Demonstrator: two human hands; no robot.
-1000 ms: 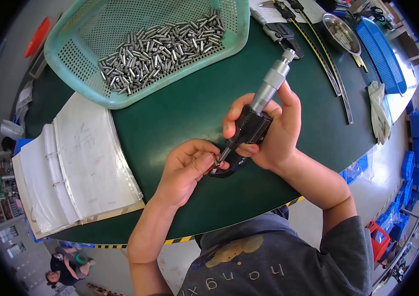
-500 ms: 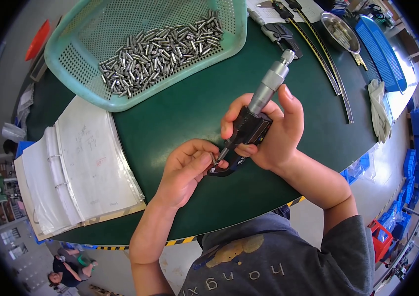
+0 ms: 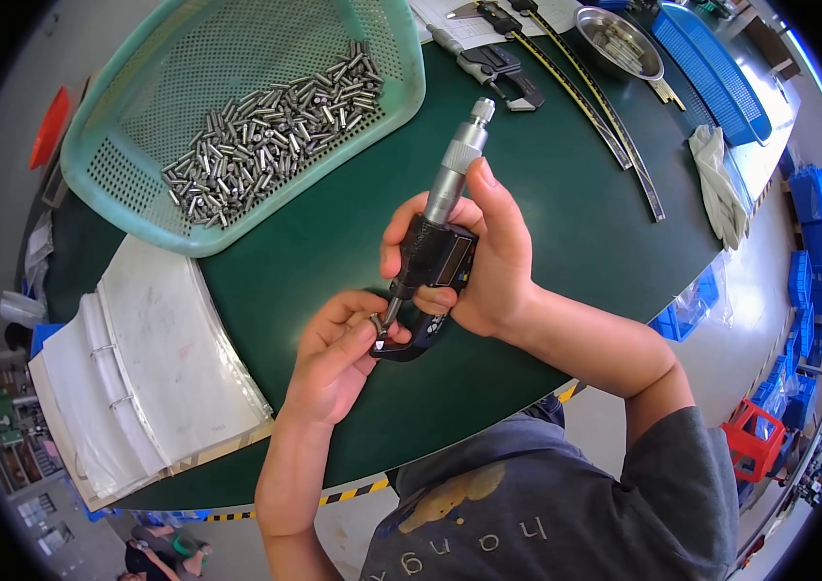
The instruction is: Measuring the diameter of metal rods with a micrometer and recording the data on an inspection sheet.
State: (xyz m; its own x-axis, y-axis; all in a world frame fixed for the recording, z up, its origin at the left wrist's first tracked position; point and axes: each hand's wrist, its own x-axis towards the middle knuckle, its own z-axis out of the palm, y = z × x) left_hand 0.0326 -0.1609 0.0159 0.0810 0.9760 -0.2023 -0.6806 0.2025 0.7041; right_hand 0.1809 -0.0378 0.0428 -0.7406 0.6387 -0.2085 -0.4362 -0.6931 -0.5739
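My right hand (image 3: pixel 496 266) is wrapped round a digital micrometer (image 3: pixel 440 247) with a black frame and a silver thimble, held tilted over the green table. The thumb lies along the thimble's side, and the fingers grip the frame. At the micrometer's lower end, my left hand (image 3: pixel 335 356) pinches a small shiny metal pin (image 3: pixel 378 327) between thumb and fingers, by the measuring jaws. Whether both jaw faces touch the pin is too small to tell. A pale green perforated basket (image 3: pixel 409 73) stands beyond my hands, with a heap of similar metal pins (image 3: pixel 271 140) inside.
On the left lies an open ring binder (image 3: pixel 208 373). At the far right are another micrometer (image 3: pixel 490 64), two calipers (image 3: pixel 590 105), a metal bowl (image 3: pixel 659 72), a blue basket (image 3: pixel 721 82) and white gloves (image 3: pixel 723 194). A red stool (image 3: pixel 753 436) stands off the table's right side.
The view has shifted, so the table things sit further left in the picture. Both hands have moved slightly left, still holding the micrometer and the pin.
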